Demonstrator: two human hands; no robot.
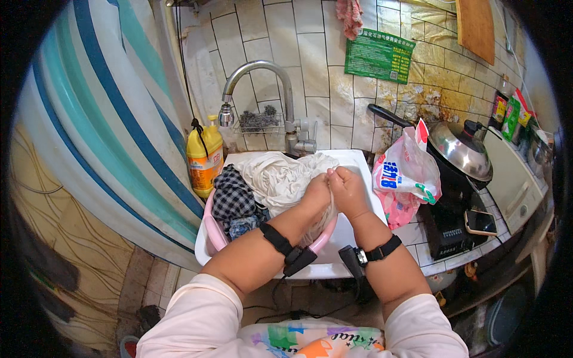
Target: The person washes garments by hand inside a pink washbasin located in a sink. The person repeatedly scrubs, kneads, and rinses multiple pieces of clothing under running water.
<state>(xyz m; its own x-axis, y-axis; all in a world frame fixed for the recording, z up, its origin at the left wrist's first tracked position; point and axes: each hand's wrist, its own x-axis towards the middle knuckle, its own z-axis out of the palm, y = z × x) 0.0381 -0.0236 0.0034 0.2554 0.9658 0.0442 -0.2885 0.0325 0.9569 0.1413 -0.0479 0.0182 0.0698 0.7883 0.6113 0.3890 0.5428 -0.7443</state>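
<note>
My left hand (318, 193) and my right hand (348, 189) meet at the right side of a pink basin (321, 240), each closed on a white cloth (280, 179). Part of the cloth lies bunched across the back of the basin, and a wet-looking end hangs below my fists. To the left in the basin are a black-and-grey checked garment (233, 192) and a crumpled blue patterned cloth (243, 226). The basin stands in a white sink (344, 250). My forearms hide part of the basin's front.
A chrome faucet (286, 89) arches behind the basin. Left stands a yellow pump bottle (205, 156) beside a striped curtain (112, 112). On the right counter are a plastic detergent bag (405, 165), a lidded wok (463, 152) on a black cooker (447, 223), and a phone (480, 222).
</note>
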